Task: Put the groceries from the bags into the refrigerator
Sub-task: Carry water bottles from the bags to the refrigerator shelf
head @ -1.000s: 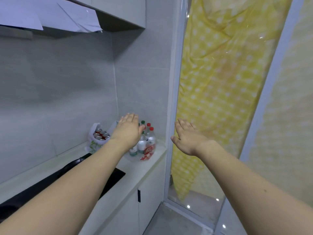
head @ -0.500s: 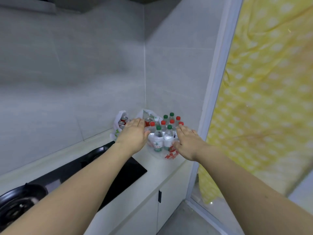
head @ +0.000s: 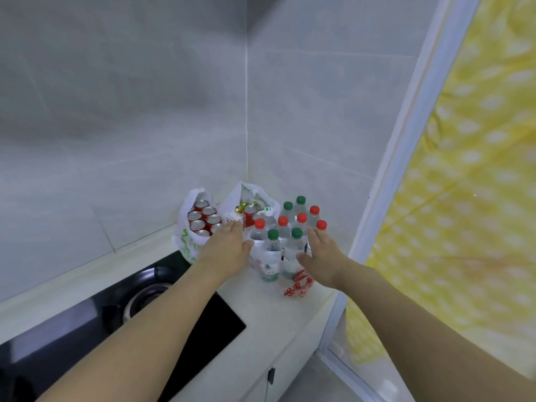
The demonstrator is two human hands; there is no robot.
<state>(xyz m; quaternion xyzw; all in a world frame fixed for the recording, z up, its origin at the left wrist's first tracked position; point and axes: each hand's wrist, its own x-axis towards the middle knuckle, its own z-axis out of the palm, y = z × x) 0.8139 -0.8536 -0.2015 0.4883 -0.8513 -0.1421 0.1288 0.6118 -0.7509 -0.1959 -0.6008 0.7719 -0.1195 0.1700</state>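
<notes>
Because the bag of water bottles (head: 278,248) sits in the counter (head: 290,311) corner beside the bag of cans (head: 197,227), you hold your left hand (head: 224,250) and right hand (head: 323,258) on either side, fingers straight, holding nothing, probably ready to lift it.

The wall tiles (head: 145,117) are pale grey and smooth, with a soft shine. The desk (head: 269,309) is a creamy white, smooth and a little glossy. Set into it is a black stove top (head: 203,338) that looks like shiny glass, with a dark metal burner ring (head: 145,297). The cans (head: 203,219) are shiny metal with red sides. They sit in a thin white plastic bag (head: 185,242), crinkly and soft. The bottles (head: 278,245) are clear plastic with smooth red and green plastic caps, inside a see-through plastic bag (head: 298,285). The yellow curtain (head: 464,198) with white dots looks like soft, matt cloth behind a smooth pale door frame (head: 406,134).
</notes>
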